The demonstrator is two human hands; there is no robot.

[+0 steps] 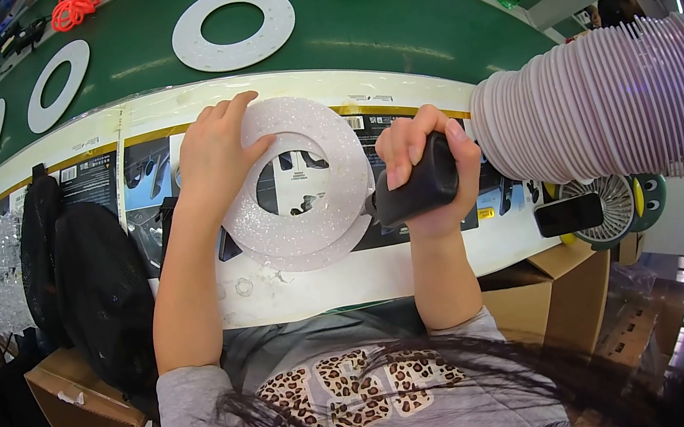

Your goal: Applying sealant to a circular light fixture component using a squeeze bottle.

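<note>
Two flat white glittery rings (311,239) lie overlapped and slightly offset in front of me. My left hand (217,148) grips their upper left part, the thumb at the inner hole and the fingers over the outer edge. In my right hand (437,145) is a black handheld tool (418,190) with a chunky body, the fingers wrapped round it. Its narrow end meets the right rim of the rings; the tip itself is too small to make out. Printed packaging sheets show through the hole in the rings.
Three white rings lie farther off on the green table (355,52), one a large ring (187,31). A long stack of rings (596,107) stands right, near a small fan (606,217) and a phone (569,215). Black cloth (96,280) hangs left; cardboard boxes (82,403) stand below.
</note>
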